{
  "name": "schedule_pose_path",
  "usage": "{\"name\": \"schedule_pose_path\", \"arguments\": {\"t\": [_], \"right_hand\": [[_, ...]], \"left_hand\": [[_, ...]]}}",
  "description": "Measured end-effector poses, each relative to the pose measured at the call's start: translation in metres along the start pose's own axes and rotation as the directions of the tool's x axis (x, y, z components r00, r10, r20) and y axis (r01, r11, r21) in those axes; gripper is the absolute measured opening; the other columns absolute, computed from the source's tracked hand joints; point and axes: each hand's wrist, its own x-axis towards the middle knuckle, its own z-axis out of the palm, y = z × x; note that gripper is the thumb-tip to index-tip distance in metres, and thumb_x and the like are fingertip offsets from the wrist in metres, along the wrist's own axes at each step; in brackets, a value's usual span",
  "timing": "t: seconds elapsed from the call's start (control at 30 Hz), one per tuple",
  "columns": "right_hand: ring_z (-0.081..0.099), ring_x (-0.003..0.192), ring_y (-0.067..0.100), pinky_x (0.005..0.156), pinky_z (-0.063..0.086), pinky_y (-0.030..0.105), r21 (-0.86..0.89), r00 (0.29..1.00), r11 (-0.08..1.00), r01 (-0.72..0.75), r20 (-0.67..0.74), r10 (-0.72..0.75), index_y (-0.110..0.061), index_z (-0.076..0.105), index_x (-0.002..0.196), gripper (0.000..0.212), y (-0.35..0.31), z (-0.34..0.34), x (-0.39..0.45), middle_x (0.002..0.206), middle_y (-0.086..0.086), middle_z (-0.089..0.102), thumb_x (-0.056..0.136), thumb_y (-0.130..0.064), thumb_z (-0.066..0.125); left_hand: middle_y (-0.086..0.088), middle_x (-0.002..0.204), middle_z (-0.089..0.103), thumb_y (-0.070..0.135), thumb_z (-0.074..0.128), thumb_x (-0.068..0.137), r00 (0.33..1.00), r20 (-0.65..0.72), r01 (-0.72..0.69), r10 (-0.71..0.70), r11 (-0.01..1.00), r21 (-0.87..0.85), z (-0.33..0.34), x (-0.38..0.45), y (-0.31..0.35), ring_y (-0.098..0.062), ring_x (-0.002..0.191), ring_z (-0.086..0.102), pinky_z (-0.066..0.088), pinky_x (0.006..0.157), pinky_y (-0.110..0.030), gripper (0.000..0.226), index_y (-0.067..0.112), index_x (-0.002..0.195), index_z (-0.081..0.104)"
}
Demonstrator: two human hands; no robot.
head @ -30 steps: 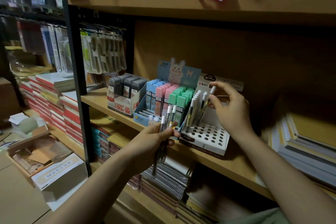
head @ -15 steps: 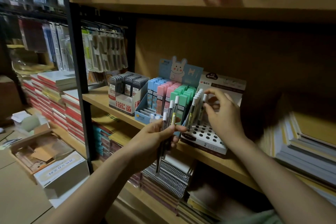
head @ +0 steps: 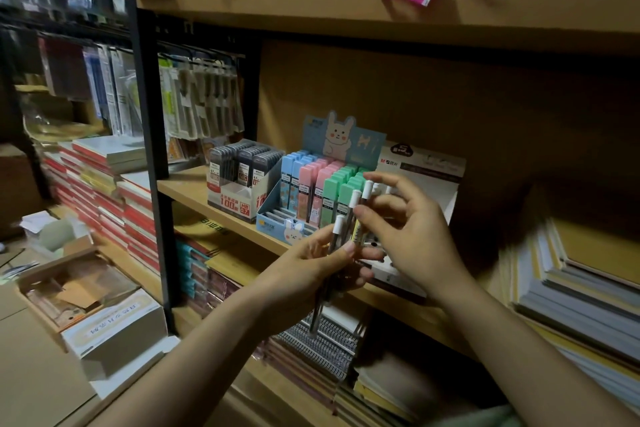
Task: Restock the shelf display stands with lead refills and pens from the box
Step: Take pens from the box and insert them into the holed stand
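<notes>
My left hand [head: 311, 267] grips a small bundle of pens [head: 341, 236], fingers [head: 360, 255] curled round the barrels, white caps pointing up and the tips hanging below my palm. My right hand [head: 415, 236] is just beside it, thumb and forefinger pinching the cap end of 1 pen at the top of the bundle, the other fingers loosely spread above. Directly behind my right fingers sits the white pen stand [head: 426, 177], mostly hidden by the hand, so I cannot tell which holes are free. Left of my fingers stand the pastel refill boxes [head: 311, 184] with the rabbit card, and further left the grey refills [head: 246, 165]. The risk I see is in the pull: the barrels lie tight together, so drawing 1 out could drag a neighbour with it and spill it onto the shelf [head: 194, 189] or down to the notebooks below. A loose left grip would cause the same. Reaching blind into the stand, I might also knock the pens already standing there, or tip the light card stand backwards.
</notes>
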Motion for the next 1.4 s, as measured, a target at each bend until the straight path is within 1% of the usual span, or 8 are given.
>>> {"name": "schedule_pose_path", "arguments": {"t": [0.07, 0.13, 0.27, 0.53, 0.67, 0.87, 1.03, 1.4], "right_hand": [[0.072, 0.086, 0.009, 0.066, 0.059, 0.025, 0.031, 0.999, 0.999, 0.012, -0.053, -0.011, -0.03, 0.06, 0.113, 0.035, -0.002, -0.005, 0.004, 0.095, -0.004, 0.075, 0.087, -0.008, 0.069], [0.072, 0.083, 0.009, 0.068, 0.059, 0.024, 0.021, 0.992, 0.999, 0.029, -0.123, -0.027, -0.031, 0.057, 0.112, 0.036, -0.002, -0.016, 0.01, 0.092, -0.008, 0.074, 0.087, -0.01, 0.069], [0.071, 0.083, 0.007, 0.068, 0.057, 0.02, -0.123, 0.977, 0.99, 0.073, -0.191, -0.095, -0.036, 0.053, 0.111, 0.036, 0.001, -0.037, 0.014, 0.09, -0.007, 0.071, 0.086, -0.017, 0.071], [0.065, 0.089, -0.006, 0.069, 0.053, 0.012, -0.31, 0.932, 0.936, 0.166, -0.261, -0.251, -0.03, 0.052, 0.114, 0.035, 0.013, -0.046, 0.014, 0.093, -0.028, 0.063, 0.087, -0.016, 0.07], [0.066, 0.085, -0.006, 0.064, 0.053, 0.011, -0.361, 0.922, 0.914, 0.186, -0.258, -0.29, -0.032, 0.05, 0.116, 0.037, 0.018, -0.042, 0.015, 0.095, -0.021, 0.061, 0.088, -0.018, 0.069], [0.064, 0.083, -0.011, 0.06, 0.052, 0.009, -0.396, 0.923, 0.897, 0.196, -0.235, -0.306, -0.037, 0.049, 0.116, 0.041, 0.026, -0.037, 0.018, 0.095, -0.018, 0.059, 0.088, -0.015, 0.069], [0.064, 0.084, -0.011, 0.064, 0.053, 0.01, -0.387, 0.936, 0.906, 0.174, -0.22, -0.274, -0.031, 0.051, 0.115, 0.038, 0.034, -0.032, 0.023, 0.096, -0.018, 0.06, 0.088, -0.011, 0.069], [0.064, 0.081, -0.008, 0.059, 0.051, 0.009, -0.421, 0.941, 0.894, 0.151, -0.215, -0.26, -0.031, 0.052, 0.11, 0.035, 0.037, -0.03, 0.025, 0.095, -0.014, 0.061, 0.086, -0.015, 0.071]], "left_hand": [[-0.001, 0.115, 0.07, 0.024, 0.053, 0.09, 0.994, -0.113, -0.006, 0.013, 0.998, 0.065, -0.005, 0.001, -0.002, -0.021, 0.101, 0.068, 0.053, 0.09, -0.036, 0.032, 0.027, 0.12, 0.062], [-0.002, 0.097, 0.073, 0.024, 0.05, 0.094, 0.975, -0.224, -0.002, 0.009, 0.999, 0.033, -0.012, 0.001, -0.003, -0.021, 0.081, 0.07, 0.056, 0.073, -0.031, 0.028, 0.028, 0.119, 0.061], [0.004, 0.063, 0.049, 0.027, 0.041, 0.102, 0.948, -0.315, 0.068, -0.05, 0.997, 0.047, -0.027, -0.001, -0.007, -0.008, 0.05, 0.034, 0.028, 0.047, -0.021, 0.029, 0.019, 0.128, 0.048], [-0.01, 0.088, 0.062, -0.005, 0.041, 0.094, 0.97, -0.211, 0.102, -0.118, 0.991, -0.086, -0.028, -0.001, -0.005, -0.015, 0.069, 0.054, 0.041, 0.067, -0.029, 0.042, 0.017, 0.128, 0.052], [-0.01, 0.087, 0.067, -0.005, 0.042, 0.096, 0.98, -0.194, 0.037, -0.053, 0.995, -0.088, -0.029, -0.002, -0.005, -0.016, 0.07, 0.061, 0.052, 0.063, -0.025, 0.048, 0.024, 0.132, 0.049], [-0.005, 0.084, 0.064, 0.004, 0.049, 0.097, 0.973, -0.226, 0.041, -0.037, 0.999, 0.014, -0.029, -0.003, -0.007, -0.013, 0.067, 0.054, 0.041, 0.059, -0.025, 0.052, 0.043, 0.132, 0.05], [-0.003, 0.077, 0.057, 0.007, 0.044, 0.1, 0.97, -0.238, 0.048, -0.047, 0.999, 0.0, -0.023, -0.003, -0.005, -0.012, 0.061, 0.042, 0.032, 0.056, -0.024, 0.048, 0.034, 0.14, 0.042], [-0.007, 0.097, 0.069, 0.005, 0.046, 0.098, 0.96, -0.274, 0.058, -0.055, 0.998, 0.003, -0.021, -0.004, -0.002, -0.011, 0.065, 0.052, 0.036, 0.061, -0.025, 0.046, 0.028, 0.138, 0.04]]}}
